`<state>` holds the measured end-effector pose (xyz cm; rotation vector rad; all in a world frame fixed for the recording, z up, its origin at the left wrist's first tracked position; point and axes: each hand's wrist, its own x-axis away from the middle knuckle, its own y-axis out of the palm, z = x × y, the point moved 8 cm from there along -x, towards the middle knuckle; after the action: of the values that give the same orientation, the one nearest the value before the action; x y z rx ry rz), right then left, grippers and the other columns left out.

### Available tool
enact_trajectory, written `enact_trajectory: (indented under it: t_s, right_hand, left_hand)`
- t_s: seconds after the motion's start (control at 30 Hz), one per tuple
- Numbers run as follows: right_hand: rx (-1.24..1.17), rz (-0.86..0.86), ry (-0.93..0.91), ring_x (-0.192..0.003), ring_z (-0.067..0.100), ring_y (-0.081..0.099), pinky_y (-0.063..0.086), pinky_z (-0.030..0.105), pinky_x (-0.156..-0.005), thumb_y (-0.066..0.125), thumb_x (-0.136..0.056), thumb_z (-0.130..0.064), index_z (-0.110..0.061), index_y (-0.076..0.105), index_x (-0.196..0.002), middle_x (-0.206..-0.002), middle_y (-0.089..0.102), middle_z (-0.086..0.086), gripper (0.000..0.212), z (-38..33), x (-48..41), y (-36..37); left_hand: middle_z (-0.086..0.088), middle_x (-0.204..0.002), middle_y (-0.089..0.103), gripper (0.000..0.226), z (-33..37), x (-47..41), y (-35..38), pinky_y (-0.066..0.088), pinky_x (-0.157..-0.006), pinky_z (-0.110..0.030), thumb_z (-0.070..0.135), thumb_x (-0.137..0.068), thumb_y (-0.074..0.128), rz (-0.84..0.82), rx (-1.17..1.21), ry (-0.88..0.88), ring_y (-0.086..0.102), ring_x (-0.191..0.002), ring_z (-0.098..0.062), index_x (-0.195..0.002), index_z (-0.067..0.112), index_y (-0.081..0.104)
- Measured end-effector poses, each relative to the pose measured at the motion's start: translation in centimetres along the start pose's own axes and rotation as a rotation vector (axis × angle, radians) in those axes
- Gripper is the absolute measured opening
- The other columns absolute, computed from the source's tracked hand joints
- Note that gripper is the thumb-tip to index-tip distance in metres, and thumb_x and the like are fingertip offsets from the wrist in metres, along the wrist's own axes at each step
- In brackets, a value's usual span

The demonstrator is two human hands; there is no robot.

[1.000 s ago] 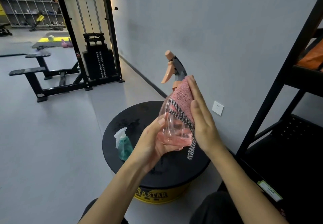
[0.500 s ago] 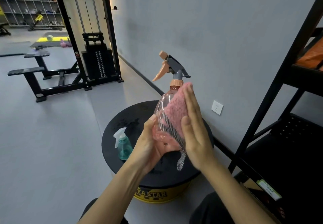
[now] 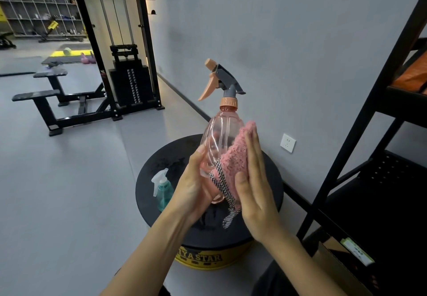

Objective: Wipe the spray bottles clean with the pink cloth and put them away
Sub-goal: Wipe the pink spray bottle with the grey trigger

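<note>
Gripping the lower body of the pink spray bottle (image 3: 221,134) with the left hand (image 3: 196,187), fingers curled round it, nozzle up. Pressing the pink cloth (image 3: 235,154) against the bottle's side with the right hand (image 3: 256,191), fingers straight and held together. Holding both above a round black platform (image 3: 161,157) (yellow band round its side), the teal spray bottle (image 3: 164,191) standing upright on its left part. Resting on grey floor (image 3: 69,180) beside a grey wall (image 3: 277,41) with a white socket (image 3: 288,142); black shelving rack (image 3: 369,110) rising at right, cable machine (image 3: 129,83) and bench (image 3: 46,101) standing further back.
</note>
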<state>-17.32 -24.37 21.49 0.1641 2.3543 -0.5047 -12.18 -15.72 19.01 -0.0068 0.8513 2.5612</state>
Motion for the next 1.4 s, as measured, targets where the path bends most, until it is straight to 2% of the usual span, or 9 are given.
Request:
enact_trajectory:
  t_s: [0.1, 0.23, 0.4, 0.6, 0.87, 0.97, 1.07, 1.2, 1.4]
  right_hand:
    - [0.012, 0.006, -0.010, -0.152, 0.012, 0.002, 0.010, 0.038, -0.123, 0.020, -0.103, -0.045, -0.020, 0.013, -0.156, -0.165, 0.004, -0.005, 0.059, -0.3, -2.5, -0.9]
    - [-0.009, -0.034, 0.024, -0.150, 0.003, 0.005, 0.010, 0.030, -0.123, 0.026, -0.103, -0.029, -0.020, 0.015, -0.155, -0.164, 0.010, -0.009, 0.054, -0.6, -5.2, -1.8]
    - [0.005, -0.065, -0.004, -0.151, 0.011, 0.004, 0.019, 0.054, -0.120, 0.031, -0.102, -0.030, -0.022, 0.010, -0.156, -0.164, 0.004, -0.011, 0.058, -0.8, -2.7, -0.3]
    - [0.027, -0.020, 0.002, -0.152, 0.014, 0.002, 0.019, 0.057, -0.119, 0.027, -0.103, -0.046, -0.023, 0.011, -0.156, -0.164, 0.002, -0.011, 0.061, -0.2, -0.2, 0.3]
    - [-0.050, -0.031, 0.143, -0.147, -0.007, 0.005, 0.010, 0.017, -0.119, 0.028, -0.102, -0.037, -0.028, 0.013, -0.155, -0.163, 0.008, -0.018, 0.055, 0.7, -4.4, -1.3]
    - [0.008, -0.037, 0.081, -0.149, 0.000, 0.003, 0.013, 0.033, -0.123, 0.028, -0.103, -0.041, -0.026, 0.011, -0.156, -0.164, 0.005, -0.016, 0.058, 0.1, -3.2, -0.4]
    - [0.054, -0.039, 0.041, -0.151, 0.009, -0.001, 0.015, 0.048, -0.122, 0.025, -0.103, -0.045, -0.024, 0.006, -0.157, -0.164, -0.002, -0.013, 0.061, -0.3, -1.2, 0.5]
    - [0.151, -0.016, 0.008, -0.152, 0.015, -0.005, 0.011, 0.051, -0.122, 0.023, -0.102, -0.047, -0.020, 0.006, -0.157, -0.165, -0.004, -0.009, 0.063, -0.6, 0.6, 1.4]
    - [0.043, -0.010, 0.157, -0.149, -0.001, -0.002, 0.011, 0.047, -0.123, 0.022, -0.087, -0.077, -0.038, 0.003, -0.155, -0.161, -0.002, -0.025, 0.081, 1.0, -3.0, -0.8]
  left_hand:
    - [-0.014, -0.114, 0.070, 0.054, -0.8, 0.2, 0.5, 0.061, -0.072, -0.039, 0.055, -0.088, 0.053, -0.046, 0.006, -0.003, 0.071, -0.096, -0.026, -0.127, 0.017, 0.060]
    - [-0.003, -0.085, 0.071, 0.037, -1.6, 0.1, 0.4, 0.060, -0.066, -0.038, 0.049, -0.086, 0.048, -0.023, 0.025, -0.033, 0.070, -0.077, -0.022, -0.088, 0.025, 0.076]
    - [-0.012, -0.110, 0.070, 0.048, -0.8, -0.3, -0.6, 0.060, -0.073, -0.038, 0.046, -0.097, 0.039, 0.048, 0.094, -0.032, 0.070, -0.098, -0.024, -0.121, 0.011, 0.061]
    - [-0.011, -0.112, 0.071, 0.047, -0.9, 0.1, -0.9, 0.059, -0.074, -0.034, 0.043, -0.100, 0.035, 0.030, 0.112, -0.043, 0.070, -0.100, -0.022, -0.130, 0.015, 0.057]
    - [-0.014, -0.107, 0.066, 0.040, -2.5, 0.7, -0.1, 0.061, -0.070, -0.045, 0.050, -0.088, 0.056, -0.004, 0.168, -0.087, 0.066, -0.092, -0.033, -0.105, 0.017, 0.073]
    - [-0.013, -0.120, 0.067, 0.068, -1.9, 0.4, -0.6, 0.061, -0.075, -0.044, 0.053, -0.071, 0.078, 0.000, 0.157, -0.046, 0.068, -0.102, -0.029, -0.126, 0.018, 0.062]
    - [-0.016, -0.122, 0.067, 0.072, -1.6, 0.1, -1.1, 0.060, -0.078, -0.039, 0.055, -0.079, 0.067, 0.046, 0.188, -0.069, 0.068, -0.107, -0.026, -0.134, 0.010, 0.055]
    - [-0.016, -0.112, 0.072, 0.065, -2.2, 0.0, -1.8, 0.060, -0.080, -0.032, 0.053, -0.083, 0.046, 0.074, 0.127, -0.110, 0.071, -0.100, -0.024, -0.127, 0.007, 0.058]
    - [-0.020, -0.112, 0.069, 0.066, -3.2, 0.5, -1.1, 0.063, -0.073, -0.041, 0.061, -0.063, 0.081, -0.039, 0.077, -0.095, 0.071, -0.095, -0.032, -0.109, 0.015, 0.073]
